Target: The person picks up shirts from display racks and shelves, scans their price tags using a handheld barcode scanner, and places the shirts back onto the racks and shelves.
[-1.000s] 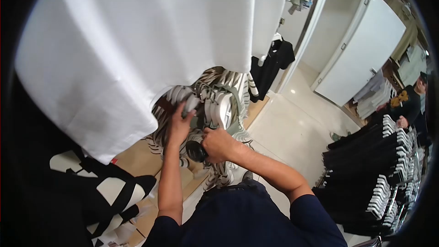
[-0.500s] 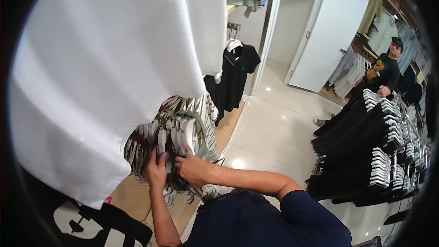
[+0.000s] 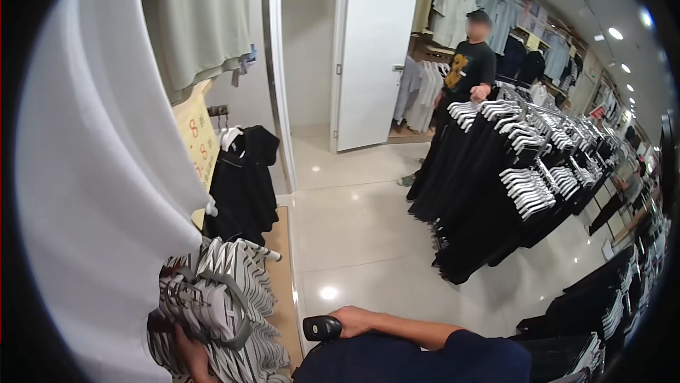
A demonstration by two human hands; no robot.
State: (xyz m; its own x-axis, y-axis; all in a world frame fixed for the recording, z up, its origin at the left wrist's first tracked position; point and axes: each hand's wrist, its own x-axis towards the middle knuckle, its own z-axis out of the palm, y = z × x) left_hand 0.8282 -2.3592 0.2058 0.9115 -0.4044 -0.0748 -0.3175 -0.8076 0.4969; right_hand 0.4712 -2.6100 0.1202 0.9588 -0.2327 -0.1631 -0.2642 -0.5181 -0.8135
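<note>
My right hand [image 3: 352, 320] is closed around a black barcode scanner [image 3: 321, 328], held in front of my dark blue shirt. At the lower left, my left hand [image 3: 188, 347] reaches in among striped shirts [image 3: 237, 280] hanging on a rail; its fingers are hidden by the cloth and shadow. White hangers [image 3: 218, 305] and a grey-green strap-like piece [image 3: 237, 287] show at the top of these shirts. A large white garment [image 3: 106, 170] hangs close in front and covers part of the rail.
Black shirts [image 3: 244, 177] hang beyond the striped ones, below a yellow sign [image 3: 198, 138]. A white door [image 3: 375, 57] stands ajar. One person [image 3: 471, 64] stands behind a rack of black trousers [image 3: 467, 177]. Shiny floor [image 3: 347, 227] lies between the racks.
The view has swung to the right. My right hand has drawn away from the striped shirts with the scanner, while my left hand stays among them.
</note>
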